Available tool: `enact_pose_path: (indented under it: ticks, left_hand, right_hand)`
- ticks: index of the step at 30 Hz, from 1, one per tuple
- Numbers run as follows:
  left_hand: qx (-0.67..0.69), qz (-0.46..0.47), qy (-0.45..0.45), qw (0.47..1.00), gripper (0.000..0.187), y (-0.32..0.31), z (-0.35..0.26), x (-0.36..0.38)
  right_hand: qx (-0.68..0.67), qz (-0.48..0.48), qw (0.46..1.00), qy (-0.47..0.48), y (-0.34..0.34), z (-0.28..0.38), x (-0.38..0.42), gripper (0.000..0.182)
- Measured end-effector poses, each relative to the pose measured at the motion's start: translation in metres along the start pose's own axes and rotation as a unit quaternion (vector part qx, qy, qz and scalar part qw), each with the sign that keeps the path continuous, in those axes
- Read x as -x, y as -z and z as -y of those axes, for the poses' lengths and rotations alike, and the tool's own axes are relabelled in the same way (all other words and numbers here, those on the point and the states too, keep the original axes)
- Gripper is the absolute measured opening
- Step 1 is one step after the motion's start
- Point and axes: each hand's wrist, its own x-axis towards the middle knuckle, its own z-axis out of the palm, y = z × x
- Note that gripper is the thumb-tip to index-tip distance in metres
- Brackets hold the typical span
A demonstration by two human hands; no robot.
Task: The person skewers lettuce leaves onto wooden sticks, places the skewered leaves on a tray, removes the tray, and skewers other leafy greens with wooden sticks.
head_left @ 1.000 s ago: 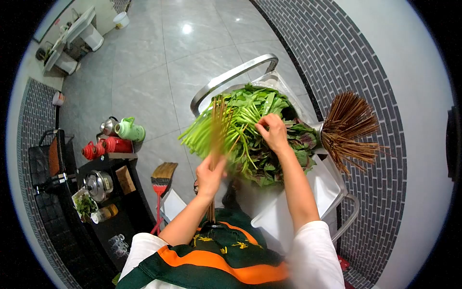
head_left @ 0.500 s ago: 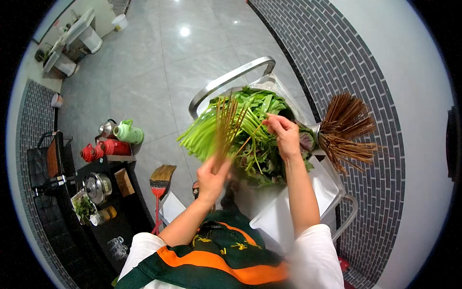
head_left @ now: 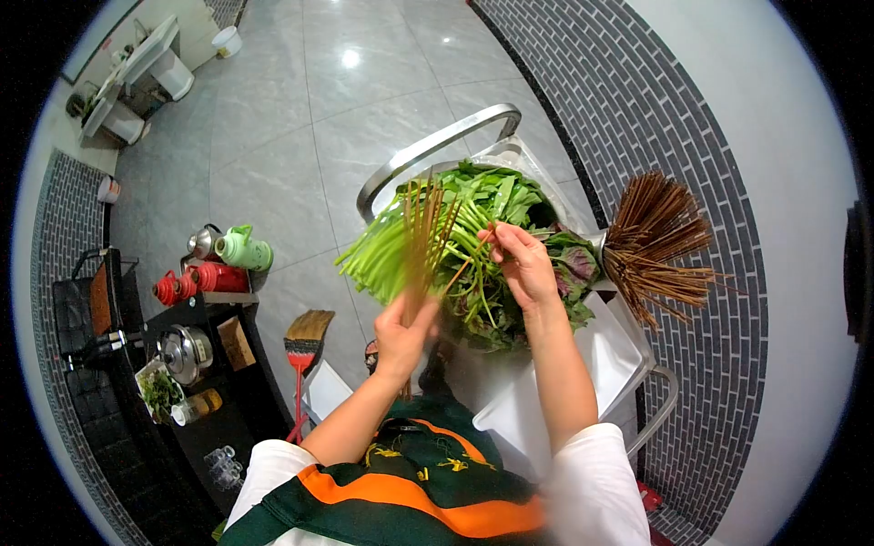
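My left hand (head_left: 401, 335) is closed around a bundle of thin brown sticks (head_left: 426, 227), which point upward and look blurred. One stick leans away from the bundle toward my right hand (head_left: 526, 264), whose thumb and fingers are pinched at a small reddish piece too small to make out. Behind the sticks, pale green stems (head_left: 378, 250) fan out to the left. Leafy greens (head_left: 510, 193) and purple-green leaves (head_left: 575, 262) lie around and below my right hand. A large bundle of brown sticks (head_left: 660, 241), bound at its narrow end, stands right of the leaves.
The greens rest on a white chair or stand with a curved metal rail (head_left: 437, 146). A red-handled brush (head_left: 300, 359) is on the left, near a black table (head_left: 246, 400) with a steel pot (head_left: 185, 355), a green flask (head_left: 244, 250) and red flasks (head_left: 196, 282). A brick-pattern wall (head_left: 701, 364) runs along the right.
My right hand has moved a little left and down, closer to the sticks, still pinched. My left hand has hardly moved.
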Motion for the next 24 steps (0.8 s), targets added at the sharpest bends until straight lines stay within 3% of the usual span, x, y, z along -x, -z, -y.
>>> enact_pose_path:
  ticks: [9,15,17,18,22,24]
  left_hand:
    - [-0.021,-0.003,-0.008,1.000,0.009,0.001,0.003,-0.001]
    - [-0.038,-0.009,-0.001,0.999,0.009,0.001,0.009,-0.003]
    - [-0.035,-0.012,0.002,0.999,0.009,0.002,0.010,-0.003]
    - [-0.032,-0.014,0.004,0.999,0.009,0.002,0.011,-0.004]
    - [-0.033,-0.016,0.005,0.999,0.010,0.005,0.007,-0.006]
    - [-0.029,-0.037,0.028,0.998,0.011,0.007,-0.001,-0.005]
  right_hand:
    - [0.013,0.017,1.000,-0.015,-0.002,0.001,0.000,0.018]
    - [0.113,0.003,0.993,-0.033,0.005,-0.009,-0.001,0.016]
    - [0.233,0.017,0.971,0.061,0.002,-0.015,0.002,0.015]
    - [0.210,0.004,0.978,0.008,0.003,-0.018,0.003,0.017]
    - [0.222,-0.046,0.974,0.000,0.000,-0.011,0.004,0.019]
    - [0.304,-0.072,0.947,0.073,0.019,-0.016,-0.005,0.019]
